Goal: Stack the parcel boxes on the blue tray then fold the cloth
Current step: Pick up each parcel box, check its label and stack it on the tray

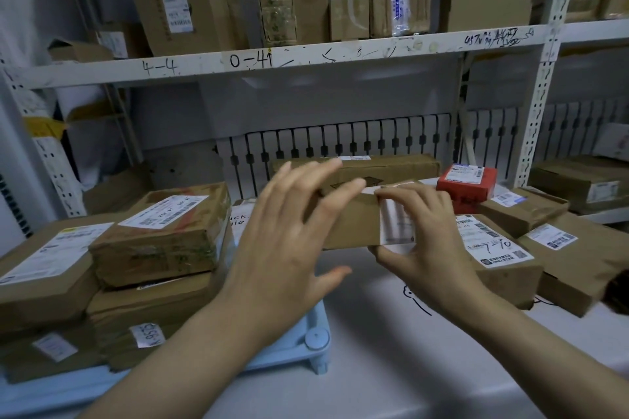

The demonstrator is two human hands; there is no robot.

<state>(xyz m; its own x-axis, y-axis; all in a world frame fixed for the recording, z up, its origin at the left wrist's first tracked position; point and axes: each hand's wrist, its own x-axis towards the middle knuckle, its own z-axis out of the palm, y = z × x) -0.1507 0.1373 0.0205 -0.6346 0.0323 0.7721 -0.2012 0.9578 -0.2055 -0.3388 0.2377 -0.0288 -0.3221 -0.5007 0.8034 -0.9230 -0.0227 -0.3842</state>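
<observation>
Left of the held parcel, on the blue tray (pixel 308 330), several taped parcel boxes (pixel 160 235) are already stacked. Beside them the left hand (pixel 289 241) hangs spread and relaxed, holding nothing, its fingers near the parcel's left end. Next comes the small flat brown parcel (pixel 350 218), lifted clear of the white table (pixel 374 350); the right hand (pixel 425 248) pinches its labelled right end. It looks light and stiff; supporting both short ends seems safest. Right of it, more boxes (pixel 578 248) wait. No cloth is visible.

The shelf edge (pixel 238 65) reads "4-4" and "0-41"; other labels are illegible
</observation>
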